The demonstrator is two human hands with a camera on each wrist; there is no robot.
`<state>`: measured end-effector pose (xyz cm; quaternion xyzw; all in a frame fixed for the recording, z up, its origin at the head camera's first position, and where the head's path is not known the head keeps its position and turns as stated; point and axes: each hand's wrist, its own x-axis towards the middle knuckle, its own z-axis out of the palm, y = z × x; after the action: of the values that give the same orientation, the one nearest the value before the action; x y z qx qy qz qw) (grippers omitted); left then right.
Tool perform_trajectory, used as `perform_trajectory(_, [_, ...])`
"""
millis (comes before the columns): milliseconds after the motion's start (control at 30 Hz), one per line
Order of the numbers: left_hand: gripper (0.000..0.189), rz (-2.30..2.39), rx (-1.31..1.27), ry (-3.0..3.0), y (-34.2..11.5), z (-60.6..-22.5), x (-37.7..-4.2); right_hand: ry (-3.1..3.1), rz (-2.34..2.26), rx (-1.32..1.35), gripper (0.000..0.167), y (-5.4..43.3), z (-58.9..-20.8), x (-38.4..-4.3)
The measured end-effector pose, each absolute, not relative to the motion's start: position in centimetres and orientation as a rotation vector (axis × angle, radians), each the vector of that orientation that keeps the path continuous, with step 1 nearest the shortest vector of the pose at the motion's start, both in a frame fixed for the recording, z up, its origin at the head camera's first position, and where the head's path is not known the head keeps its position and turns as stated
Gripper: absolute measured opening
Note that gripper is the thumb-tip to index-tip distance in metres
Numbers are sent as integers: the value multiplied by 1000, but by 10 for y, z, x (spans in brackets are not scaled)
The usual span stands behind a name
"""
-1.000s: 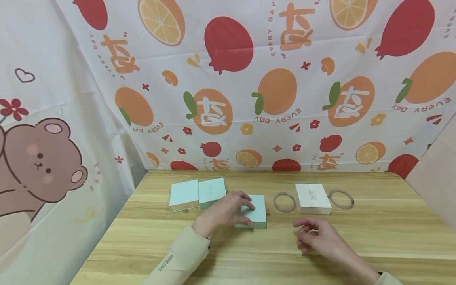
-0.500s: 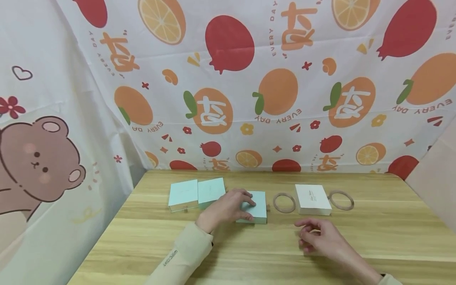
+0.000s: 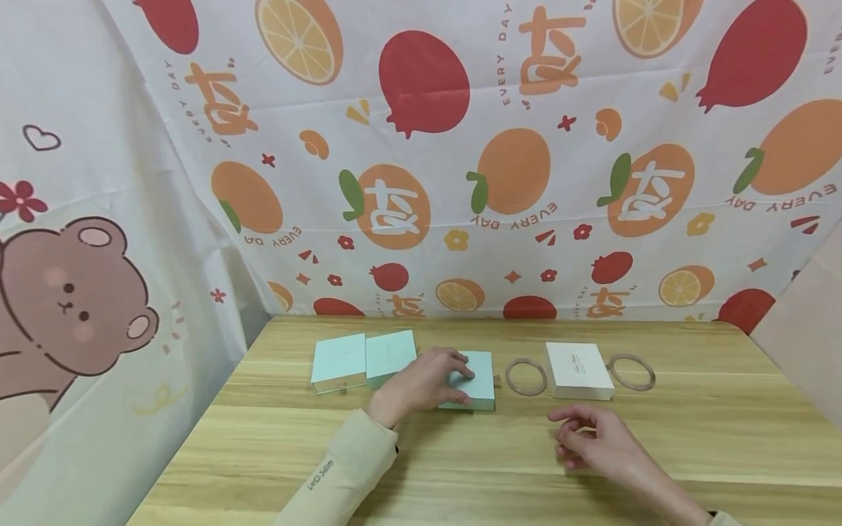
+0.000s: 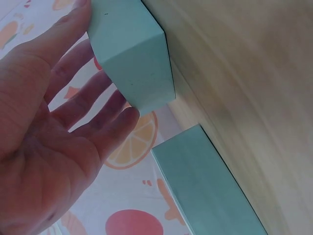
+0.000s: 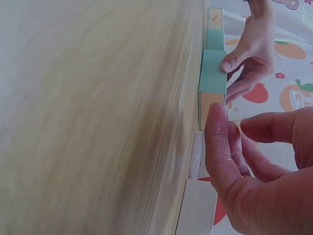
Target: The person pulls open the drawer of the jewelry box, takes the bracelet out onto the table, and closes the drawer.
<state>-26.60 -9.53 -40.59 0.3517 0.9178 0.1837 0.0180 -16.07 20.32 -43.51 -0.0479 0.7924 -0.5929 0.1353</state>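
My left hand (image 3: pixel 424 383) lies on a mint-green box (image 3: pixel 479 380) near the middle of the table. Its thumb and fingertips touch the top of that box, fingers spread and only lightly bent, as the left wrist view (image 4: pixel 132 68) also shows. The right hand (image 3: pixel 595 442) hovers over the wood in front of a white box (image 3: pixel 579 370), fingers loosely curled with nothing between them. A brownish ring (image 3: pixel 525 392) sits between the green box and the white one. From the right wrist, the green box (image 5: pixel 213 71) shows a tan side facing my right hand (image 5: pixel 264 161).
Two more mint-green boxes, one at the left (image 3: pixel 338 358) and one beside it (image 3: pixel 391 354), stand side by side at the back left. A second brownish ring (image 3: pixel 631 387) lies right of the white box. Behind the wooden table (image 3: pixel 473 475) hangs a fruit-print cloth (image 3: pixel 454 183).
The middle green box has slid a little away from me, toward the back, with my left hand on it. My right hand has barely moved.
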Motion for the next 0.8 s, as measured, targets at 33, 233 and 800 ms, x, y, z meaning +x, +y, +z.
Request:
perform_trajectory(33, [40, 576, 1092, 2850, -95, -406, -266, 2298, -1716, -133, 36, 203, -435, -161])
perform_trajectory(233, [39, 595, 1094, 2843, -91, -405, -267, 2289, -1721, -107, 37, 204, -435, -160])
perform_trajectory(800, [39, 635, 1070, 2843, -89, -406, -271, 2271, -1722, -123, 38, 208, -435, -159])
